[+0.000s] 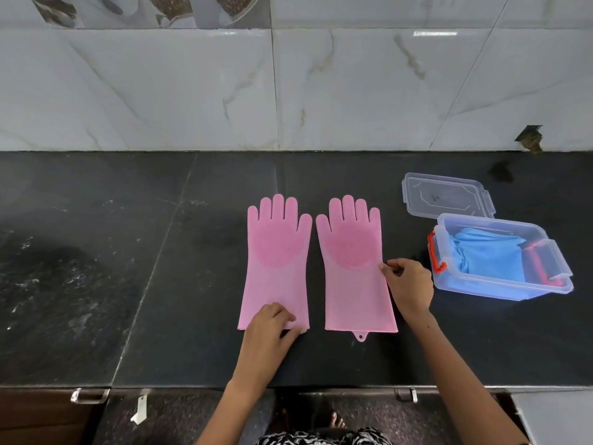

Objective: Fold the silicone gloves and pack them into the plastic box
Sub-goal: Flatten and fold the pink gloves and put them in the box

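Note:
Two pink silicone gloves lie flat, palm side up and side by side, on the black counter, fingers pointing to the wall. My left hand (269, 326) pinches the cuff edge of the left pink glove (276, 261). At the right side edge of the right pink glove (353, 264), about mid-length, my right hand (407, 284) pinches the glove. The clear plastic box (558, 277) with orange-red latches stands open to the right, with folded blue gloves (487, 255) inside it.
The box's clear lid (449, 197) lies flat behind the box, near the marble-tiled wall (288, 91). The black stone counter (96, 252) stretches far to the left. Its front edge runs just below my forearms, with drawer handles under it.

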Tool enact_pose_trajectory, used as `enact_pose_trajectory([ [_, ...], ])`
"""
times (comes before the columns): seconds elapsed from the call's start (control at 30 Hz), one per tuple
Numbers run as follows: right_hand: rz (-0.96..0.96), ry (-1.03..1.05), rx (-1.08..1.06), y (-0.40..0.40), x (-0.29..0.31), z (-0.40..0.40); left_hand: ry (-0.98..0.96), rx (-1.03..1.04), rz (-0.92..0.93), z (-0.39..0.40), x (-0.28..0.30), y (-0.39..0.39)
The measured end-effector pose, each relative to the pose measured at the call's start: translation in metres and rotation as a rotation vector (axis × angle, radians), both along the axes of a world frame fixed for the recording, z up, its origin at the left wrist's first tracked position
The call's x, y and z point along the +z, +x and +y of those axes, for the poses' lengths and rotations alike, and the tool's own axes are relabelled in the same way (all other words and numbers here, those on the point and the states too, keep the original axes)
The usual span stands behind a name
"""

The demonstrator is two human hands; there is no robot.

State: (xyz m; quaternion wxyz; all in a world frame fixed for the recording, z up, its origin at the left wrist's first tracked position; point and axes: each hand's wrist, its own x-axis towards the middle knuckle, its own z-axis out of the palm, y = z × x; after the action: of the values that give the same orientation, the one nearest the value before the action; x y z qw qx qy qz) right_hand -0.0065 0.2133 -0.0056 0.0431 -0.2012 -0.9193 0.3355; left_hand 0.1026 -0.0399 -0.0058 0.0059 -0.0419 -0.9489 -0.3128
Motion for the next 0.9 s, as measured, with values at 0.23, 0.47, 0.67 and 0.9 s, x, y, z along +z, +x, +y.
enact_pose_trajectory([
  [0.23,0.060,0.058,0.035,-0.028,0.024,0.009,0.105,0.126,0.059,0.051,0.013,-0.012],
  [0.47,-0.092,0.006,0.048,-0.084,0.022,0.010,0.058,-0.014,0.054,0.148,0.014,-0.025],
  [0.67,-0.132,-0.034,0.063,-0.101,0.010,0.011,-0.025,0.030,-0.099,0.174,0.006,-0.028],
  [0.9,-0.154,-0.038,0.066,-0.103,0.011,0.009,-0.089,0.046,-0.095,0.185,0.008,-0.030],
])
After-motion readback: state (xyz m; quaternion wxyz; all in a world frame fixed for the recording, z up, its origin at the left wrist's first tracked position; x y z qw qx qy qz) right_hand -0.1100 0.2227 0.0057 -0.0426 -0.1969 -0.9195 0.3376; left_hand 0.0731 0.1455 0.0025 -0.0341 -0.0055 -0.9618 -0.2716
